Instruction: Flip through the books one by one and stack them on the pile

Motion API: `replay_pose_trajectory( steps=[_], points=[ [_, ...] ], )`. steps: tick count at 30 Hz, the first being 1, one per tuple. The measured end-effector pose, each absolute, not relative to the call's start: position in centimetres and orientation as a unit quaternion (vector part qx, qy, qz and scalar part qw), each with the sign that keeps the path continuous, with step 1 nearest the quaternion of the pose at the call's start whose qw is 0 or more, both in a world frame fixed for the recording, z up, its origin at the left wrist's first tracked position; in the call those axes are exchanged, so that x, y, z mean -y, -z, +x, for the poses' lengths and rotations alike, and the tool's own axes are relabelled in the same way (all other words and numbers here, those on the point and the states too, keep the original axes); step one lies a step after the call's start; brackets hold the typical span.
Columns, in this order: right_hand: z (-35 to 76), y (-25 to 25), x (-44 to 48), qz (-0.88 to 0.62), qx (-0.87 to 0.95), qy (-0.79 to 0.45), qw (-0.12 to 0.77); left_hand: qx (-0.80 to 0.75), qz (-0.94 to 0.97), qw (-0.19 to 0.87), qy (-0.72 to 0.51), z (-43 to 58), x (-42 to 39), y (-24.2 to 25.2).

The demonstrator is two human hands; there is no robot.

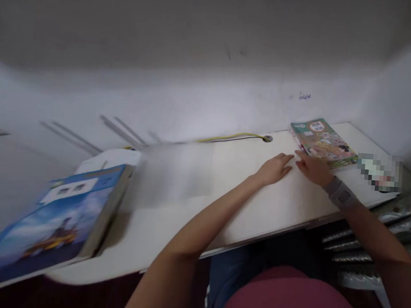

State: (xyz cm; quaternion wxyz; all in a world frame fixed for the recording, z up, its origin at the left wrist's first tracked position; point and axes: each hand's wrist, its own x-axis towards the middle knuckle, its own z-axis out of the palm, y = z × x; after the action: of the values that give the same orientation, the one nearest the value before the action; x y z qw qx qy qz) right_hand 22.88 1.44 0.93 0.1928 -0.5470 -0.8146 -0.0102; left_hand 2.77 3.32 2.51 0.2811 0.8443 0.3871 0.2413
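My left hand [276, 170] is just over the white desk [172, 227], left of a stack of picture-covered books [321, 138]. Its thumb and fingers are apart, and nothing shows between them. My right hand [312, 168], with a grey watch on the wrist, is at the near edge of the books and overlaps them in view. Its index finger points left toward my left hand while the other fingers bend; I see nothing held. Whether it touches the books I cannot tell. The top book has a green and orange illustrated cover.
A thick blue book [63, 214] with a yellow machine on its cover lies at the left. A blurred translucent sheet [172, 175] is beside it. A yellow cable [233, 136] runs along the wall to a desk hole. A pixelated object [378, 173] lies at the right.
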Motion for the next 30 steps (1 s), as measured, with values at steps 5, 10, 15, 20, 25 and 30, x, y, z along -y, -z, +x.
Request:
replay_pose_trajectory(
  steps=[5,10,15,20,25,30],
  points=[
    [15.7,2.0,-0.3,-0.388,0.916,0.008,0.1,-0.508,0.839,0.105,-0.162,-7.9,0.0,-1.7],
    [13.2,4.7,-0.2,-0.391,0.919,-0.004,0.056,-0.684,0.717,0.022,-0.136,-16.2,1.4,-0.4],
    [13.1,5.8,-0.2,-0.388,0.918,0.011,0.08,-0.745,0.66,0.036,-0.091,-17.9,1.9,1.7],
    [13.3,5.5,-0.1,-0.387,0.918,0.004,0.084,-0.763,0.641,0.058,-0.058,-17.7,1.9,2.6],
    [13.3,5.5,-0.1,-0.387,0.918,0.008,0.089,-0.766,0.639,0.035,-0.066,-18.6,2.3,1.7],
    [13.2,5.5,-0.1,-0.389,0.917,0.01,0.088,-0.79,0.608,-0.017,-0.071,-19.3,3.3,-0.2]
  ],
)
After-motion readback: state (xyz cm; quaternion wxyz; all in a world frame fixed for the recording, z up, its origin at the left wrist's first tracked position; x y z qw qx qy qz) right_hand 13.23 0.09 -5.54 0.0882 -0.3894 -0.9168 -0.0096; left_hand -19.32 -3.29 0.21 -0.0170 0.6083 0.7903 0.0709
